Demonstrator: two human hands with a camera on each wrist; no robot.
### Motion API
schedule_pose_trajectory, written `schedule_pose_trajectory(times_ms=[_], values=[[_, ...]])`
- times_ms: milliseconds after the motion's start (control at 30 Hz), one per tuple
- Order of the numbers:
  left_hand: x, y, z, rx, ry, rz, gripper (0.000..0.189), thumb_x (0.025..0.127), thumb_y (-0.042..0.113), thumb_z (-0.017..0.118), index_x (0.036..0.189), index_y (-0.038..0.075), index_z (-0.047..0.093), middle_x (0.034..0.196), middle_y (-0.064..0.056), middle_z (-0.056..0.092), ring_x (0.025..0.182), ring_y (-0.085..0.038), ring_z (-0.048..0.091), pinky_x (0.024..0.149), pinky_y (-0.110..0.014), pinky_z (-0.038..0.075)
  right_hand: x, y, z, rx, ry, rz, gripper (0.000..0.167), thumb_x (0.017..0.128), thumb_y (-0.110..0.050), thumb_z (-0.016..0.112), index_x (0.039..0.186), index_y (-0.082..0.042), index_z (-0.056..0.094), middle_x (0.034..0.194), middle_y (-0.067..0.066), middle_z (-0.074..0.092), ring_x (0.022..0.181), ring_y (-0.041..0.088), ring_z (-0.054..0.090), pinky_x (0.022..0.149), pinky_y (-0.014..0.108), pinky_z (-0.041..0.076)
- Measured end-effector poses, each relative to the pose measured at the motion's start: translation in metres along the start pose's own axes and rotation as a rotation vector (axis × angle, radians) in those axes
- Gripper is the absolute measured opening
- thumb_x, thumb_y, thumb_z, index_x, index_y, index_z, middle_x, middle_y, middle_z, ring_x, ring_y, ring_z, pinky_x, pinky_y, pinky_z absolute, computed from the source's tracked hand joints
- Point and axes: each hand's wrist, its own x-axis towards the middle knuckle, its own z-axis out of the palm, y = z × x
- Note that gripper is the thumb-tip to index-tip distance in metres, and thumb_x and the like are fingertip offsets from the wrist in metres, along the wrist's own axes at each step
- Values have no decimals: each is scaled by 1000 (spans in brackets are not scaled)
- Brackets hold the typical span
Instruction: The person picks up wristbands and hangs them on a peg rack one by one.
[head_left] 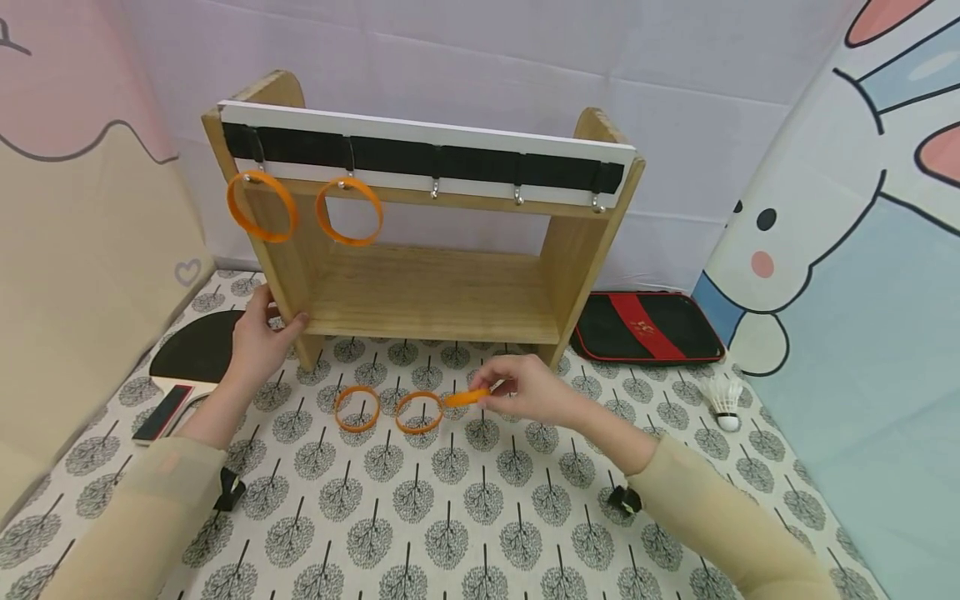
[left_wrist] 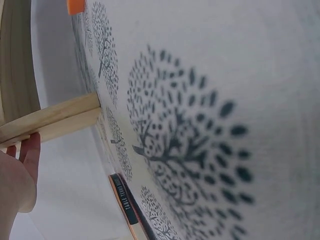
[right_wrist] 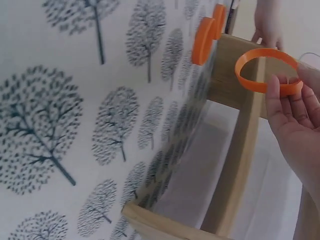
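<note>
My right hand (head_left: pixel 528 389) pinches an orange ring (right_wrist: pixel 265 54) between thumb and fingers, above the patterned cloth and in front of the wooden rack (head_left: pixel 431 318). With thumb and fingers around its edge, my left hand (head_left: pixel 262 333) grips the rack's left side panel (left_wrist: pixel 55 117) near the bottom. Two more orange rings, one on the left (head_left: pixel 357 408) and one nearer the right hand (head_left: pixel 419 412), lie on the cloth. Along the rack's top bar, orange rings hang from the first hook (head_left: pixel 262 207) and the second hook (head_left: pixel 349 212); several hooks to the right carry nothing.
A table tennis paddle (head_left: pixel 197 346) lies left of the rack, beside my left forearm. To the right sit a black and red case (head_left: pixel 648 327) and a white shuttlecock (head_left: pixel 723 398). Printed fabric walls (head_left: pixel 847 275) close in the back and sides.
</note>
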Motion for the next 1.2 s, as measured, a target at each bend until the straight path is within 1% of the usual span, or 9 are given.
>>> schedule_pose_trajectory(times_ms=[167,367,467,633,700,833,967,1100,1200], values=[[0,1,0,-10,-3,-4,55,92,21,59,140,8,36,128,-19,50,110,-39,56,63,-5,45,1,-14,-4,60,70,-6,21,81,-2,72,102,-6,67,98,7,67,85,15,65,73,24,58],[0,1,1,-6,-4,0,55,92,20,58,140,8,35,128,-19,50,110,-39,56,64,-3,42,4,-28,-10,151,152,23,20,82,0,71,101,-1,68,99,12,68,84,25,69,72,26,58],[0,0,1,-3,-4,-1,54,92,20,58,139,8,36,127,-19,50,110,-38,56,64,-7,45,7,-33,-15,141,203,-14,21,80,1,72,100,-1,69,99,12,68,84,24,69,71,26,58],[0,1,0,17,-1,-19,52,92,22,58,138,8,38,126,-17,51,109,-36,57,69,-27,56,13,-43,-26,122,286,-113,23,79,-2,74,101,-1,70,103,11,67,87,18,67,73,28,58],[1,1,0,18,-3,-24,52,92,22,58,137,8,38,126,-17,51,109,-36,57,69,-29,57,16,-48,-31,107,317,-134,23,79,-3,75,101,-1,71,102,10,66,85,17,65,72,27,58],[1,0,0,5,-4,-22,52,92,22,58,137,8,38,126,-18,51,110,-37,56,66,-14,51,23,-58,-38,94,377,-153,22,78,-6,76,100,-2,72,99,8,63,78,15,62,66,26,57],[1,-2,1,0,-2,-30,53,92,24,58,138,8,37,127,-17,50,110,-36,56,62,-2,40,31,-66,-42,170,428,-161,22,79,-6,75,101,-1,72,98,8,64,80,17,62,68,28,58],[1,-3,2,-2,0,-38,53,92,25,58,138,8,37,127,-17,50,111,-36,56,61,0,39,39,-72,-44,280,480,-170,23,80,-7,74,102,1,71,99,8,65,85,20,64,76,32,58],[1,-3,2,6,-3,-43,54,92,25,58,139,9,36,128,-16,50,111,-36,56,62,-4,42,45,-76,-45,337,527,-188,25,81,-7,74,104,2,69,100,9,65,86,21,65,78,34,58]])
